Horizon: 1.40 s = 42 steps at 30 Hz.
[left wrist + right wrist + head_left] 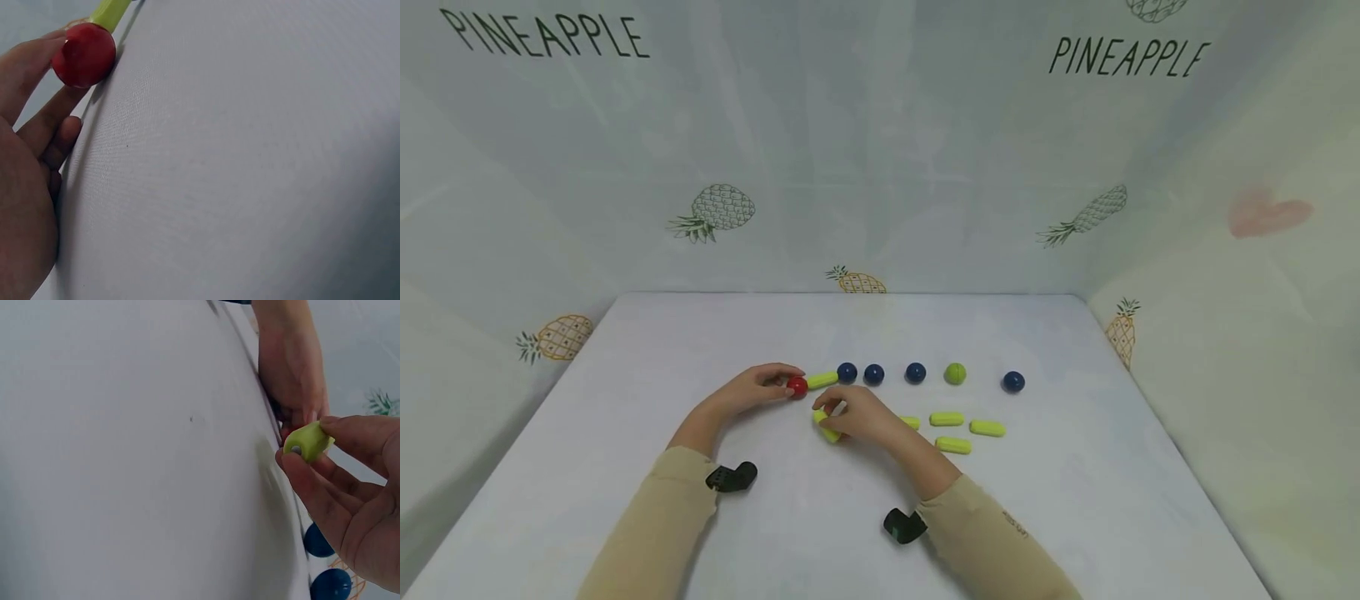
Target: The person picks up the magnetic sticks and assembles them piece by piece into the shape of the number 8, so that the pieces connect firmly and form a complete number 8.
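In our right hand (857,414) we pinch one yellow-green rod (830,434) between thumb and fingers, a narrow fingertip hold just above the white table (790,533) and nearer to us than the row of balls. Our left hand (752,386) pinches the red ball (797,387), whose far side meets a second rod (822,380) that reaches to a blue ball (847,372). The rod in our right hand looks light and stiff, probably plastic, so we judge that it needs little force and is unlikely to break. Its ridged sides should give our fingertips some purchase; the middle seems the best place to take hold, leaving both ends free. The right wrist view shows a grey round spot on one end, perhaps metal or a magnet, so that end may tug towards a ball when close. The red ball is glossy and round, so we expect it to slip or roll if squeezed off-centre; opposing fingertips across its widest part, clear of the rod touching it, should steady it best.
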### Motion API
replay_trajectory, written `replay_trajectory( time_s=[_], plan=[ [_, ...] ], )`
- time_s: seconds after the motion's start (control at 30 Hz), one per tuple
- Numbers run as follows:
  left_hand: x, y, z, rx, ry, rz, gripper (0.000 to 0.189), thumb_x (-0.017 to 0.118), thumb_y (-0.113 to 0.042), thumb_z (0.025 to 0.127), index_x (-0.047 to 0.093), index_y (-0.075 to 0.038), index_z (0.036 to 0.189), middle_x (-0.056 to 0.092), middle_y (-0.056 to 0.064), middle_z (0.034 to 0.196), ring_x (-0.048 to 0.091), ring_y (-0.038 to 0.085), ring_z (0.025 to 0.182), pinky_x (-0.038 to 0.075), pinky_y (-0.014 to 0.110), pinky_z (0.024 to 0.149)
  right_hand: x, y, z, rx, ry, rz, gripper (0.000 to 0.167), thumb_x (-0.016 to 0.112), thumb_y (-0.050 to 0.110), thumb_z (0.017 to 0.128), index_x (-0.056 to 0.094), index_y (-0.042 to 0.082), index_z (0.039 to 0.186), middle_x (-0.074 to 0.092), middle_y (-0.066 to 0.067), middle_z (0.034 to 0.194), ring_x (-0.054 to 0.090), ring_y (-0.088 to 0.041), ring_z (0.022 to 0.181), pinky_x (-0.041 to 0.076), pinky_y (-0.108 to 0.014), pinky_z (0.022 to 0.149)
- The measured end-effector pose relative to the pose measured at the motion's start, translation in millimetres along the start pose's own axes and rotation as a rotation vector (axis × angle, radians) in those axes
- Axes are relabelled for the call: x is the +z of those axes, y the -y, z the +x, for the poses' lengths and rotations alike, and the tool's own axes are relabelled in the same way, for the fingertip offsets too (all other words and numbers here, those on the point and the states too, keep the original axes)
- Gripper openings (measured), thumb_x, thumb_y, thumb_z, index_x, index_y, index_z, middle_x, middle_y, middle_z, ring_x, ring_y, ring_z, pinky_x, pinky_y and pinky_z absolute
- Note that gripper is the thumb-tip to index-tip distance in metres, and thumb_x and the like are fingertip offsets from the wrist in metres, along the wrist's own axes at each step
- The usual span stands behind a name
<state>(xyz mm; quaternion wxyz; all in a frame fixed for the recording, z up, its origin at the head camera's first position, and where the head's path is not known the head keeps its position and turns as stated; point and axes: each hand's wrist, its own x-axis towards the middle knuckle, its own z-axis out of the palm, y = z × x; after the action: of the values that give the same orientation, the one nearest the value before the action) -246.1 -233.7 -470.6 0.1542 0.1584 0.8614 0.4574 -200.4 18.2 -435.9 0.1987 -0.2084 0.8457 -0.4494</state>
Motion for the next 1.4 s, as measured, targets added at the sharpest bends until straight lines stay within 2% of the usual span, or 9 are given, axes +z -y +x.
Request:
replay_trajectory(
  time_s=[0.27, 0.47, 0.67, 0.9, 1.23, 1.4],
  plan=[
    [-1.3, 0.9, 0.3, 0.04, 0.005, -0.022, 0.041, 0.068, -0.033, 0.092, 0.063, -0.015, 0.129, 0.058, 0.009, 0.127, 0.046, 0.027, 0.111, 0.034, 0.049, 0.096, 10, 4, 9.6, 0.034, -0.025, 0.125, 0.024, 0.071, 0.003, 0.086, 0.069, 0.008, 0.11, 0.06, -0.003, 0.093, 0.063, -0.016, 0.065, 0.055, -0.028, 0.058],
    [-1.9, 1.6, 1.0, 0.063, 0.009, 0.012, 0.039, 0.065, -0.032, 0.094, 0.062, -0.015, 0.129, 0.058, 0.01, 0.128, 0.047, 0.028, 0.111, 0.036, 0.052, 0.095, 17, -1, 16.5, 0.056, -0.029, 0.225, 0.027, 0.071, 0.0, 0.086, 0.068, 0.005, 0.112, 0.06, -0.006, 0.093, 0.064, -0.017, 0.064, 0.056, -0.029, 0.058],
    [-2.5, 0.1, 0.2, 0.005, 0.007, -0.026, 0.042, 0.065, -0.036, 0.093, 0.062, -0.015, 0.13, 0.053, 0.011, 0.136, 0.042, 0.032, 0.125, 0.028, 0.059, 0.104, 19, 0, 18.8, 0.073, -0.063, 0.259, 0.031, 0.073, 0.001, 0.085, 0.067, 0.004, 0.115, 0.06, -0.006, 0.092, 0.066, -0.017, 0.061, 0.056, -0.028, 0.058],
    [-0.2, -1.3, -0.1, -0.005, 0.003, -0.054, 0.037, 0.062, -0.03, 0.097, 0.062, -0.013, 0.13, 0.053, 0.013, 0.137, 0.038, 0.034, 0.133, 0.025, 0.059, 0.108, 24, 0, 23.0, 0.087, -0.119, 0.303, 0.033, 0.075, 0.002, 0.084, 0.065, 0.003, 0.115, 0.06, -0.006, 0.09, 0.065, -0.017, 0.058, 0.056, -0.028, 0.057],
    [-0.1, -1.5, 2.0, 0.01, -0.009, -0.021, 0.035, 0.06, -0.028, 0.098, 0.062, -0.012, 0.129, 0.054, 0.013, 0.136, 0.04, 0.034, 0.132, 0.025, 0.059, 0.108, 27, 3, 30.2, 0.106, -0.174, 0.337, 0.032, 0.077, 0.004, 0.082, 0.064, 0.001, 0.111, 0.061, -0.006, 0.086, 0.064, -0.017, 0.056, 0.056, -0.029, 0.057],
    [0.4, -5.9, -0.4, 0.035, -0.016, -0.014, 0.034, 0.058, -0.023, 0.099, 0.061, -0.007, 0.129, 0.055, 0.017, 0.134, 0.042, 0.037, 0.129, 0.027, 0.06, 0.106, 27, 4, 31.9, 0.115, -0.18, 0.357, 0.031, 0.077, 0.003, 0.082, 0.064, 0.0, 0.11, 0.062, -0.006, 0.085, 0.064, -0.016, 0.058, 0.056, -0.029, 0.057]
  ],
)
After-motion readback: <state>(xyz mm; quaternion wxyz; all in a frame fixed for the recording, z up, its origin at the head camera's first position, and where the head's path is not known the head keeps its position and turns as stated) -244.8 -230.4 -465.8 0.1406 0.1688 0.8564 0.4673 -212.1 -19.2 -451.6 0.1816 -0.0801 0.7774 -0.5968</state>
